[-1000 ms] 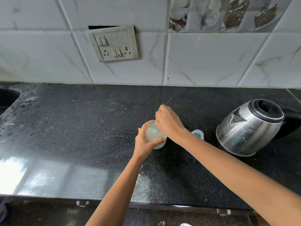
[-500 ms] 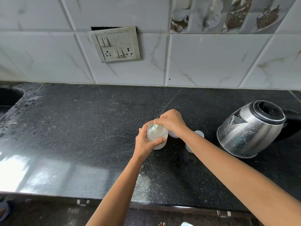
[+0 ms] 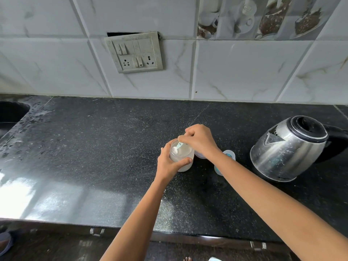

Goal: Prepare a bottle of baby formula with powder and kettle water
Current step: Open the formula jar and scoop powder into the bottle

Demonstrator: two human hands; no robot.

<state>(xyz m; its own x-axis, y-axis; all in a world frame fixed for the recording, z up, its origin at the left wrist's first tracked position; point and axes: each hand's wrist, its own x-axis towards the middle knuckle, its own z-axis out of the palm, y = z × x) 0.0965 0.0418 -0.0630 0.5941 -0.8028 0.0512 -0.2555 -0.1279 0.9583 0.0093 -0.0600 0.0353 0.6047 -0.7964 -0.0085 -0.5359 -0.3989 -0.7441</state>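
Bottle (image 3: 181, 157) stands upright on the black table (image 3: 94, 147), mid-scene and a bit right of centre. Its mouth is open and points straight up, so the long axis is vertical. Contents look milky white and fill most of it; cannot tell dry powder from mixed liquid.

Left hand (image 3: 166, 163) wraps the bottle's left side, thumb across the near face, grip clamped round the body. My read is that it steadies the bottle so it won't tip or turn while the other hand works at the mouth.

Right hand (image 3: 200, 141) sits just above and to the right of the mouth, grip pinched on the handle of a pale green scoop (image 3: 181, 146). The scoop slants — handle up at the fingers, bowl end down-left inside the mouth. Powder is going in or being stirred; cannot tell which.

Just right of the bottle, half hidden under the right wrist, is a pale rounded piece (image 3: 198, 155). Past the forearm a clear cap with a blue part (image 3: 228, 155) lies on the table. These are likely the bottle's top parts, parked close for closing.

Kettle (image 3: 288, 147), steel with a black lid, stands well to the right, spout toward the bottle and handle on its far-right side — set for an easy pour.

Sink (image 3: 11, 113) edge shows at far left, and a switch plate (image 3: 134, 52) on the tiled wall (image 3: 244, 72) behind.
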